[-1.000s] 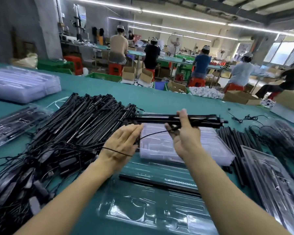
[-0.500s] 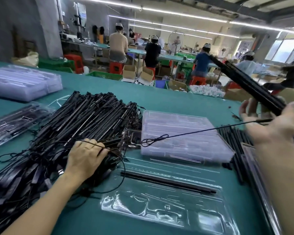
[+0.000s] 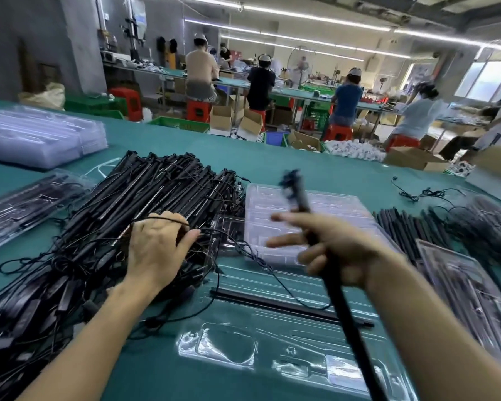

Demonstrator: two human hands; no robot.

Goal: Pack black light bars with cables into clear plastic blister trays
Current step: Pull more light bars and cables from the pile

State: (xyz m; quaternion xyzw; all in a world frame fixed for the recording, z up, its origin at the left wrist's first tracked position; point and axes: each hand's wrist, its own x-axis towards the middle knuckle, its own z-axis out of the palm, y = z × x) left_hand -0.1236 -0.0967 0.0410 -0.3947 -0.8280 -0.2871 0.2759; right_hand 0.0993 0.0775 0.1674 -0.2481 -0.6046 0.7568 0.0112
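Observation:
My right hand (image 3: 334, 251) grips a black light bar (image 3: 342, 305) that points away from me, blurred by motion, above the open clear blister tray (image 3: 243, 347) in front of me. One black bar (image 3: 289, 306) lies in that tray's long slot. My left hand (image 3: 156, 250) rests on the big pile of black light bars and cables (image 3: 122, 215) at the left, fingers curled over a thin cable (image 3: 162, 219). Another cable runs from the pile across the tray toward the held bar.
A stack of clear trays (image 3: 275, 224) stands behind the open tray. More trays (image 3: 38, 137) sit far left, with filled trays (image 3: 26, 204) below them. Loose black bars (image 3: 408, 227) and filled trays (image 3: 463, 285) lie at the right. People work at benches beyond the green table (image 3: 301, 169).
My right hand has swung the light bar from high at the right down and in over the open tray. My left hand has moved slightly up along the pile.

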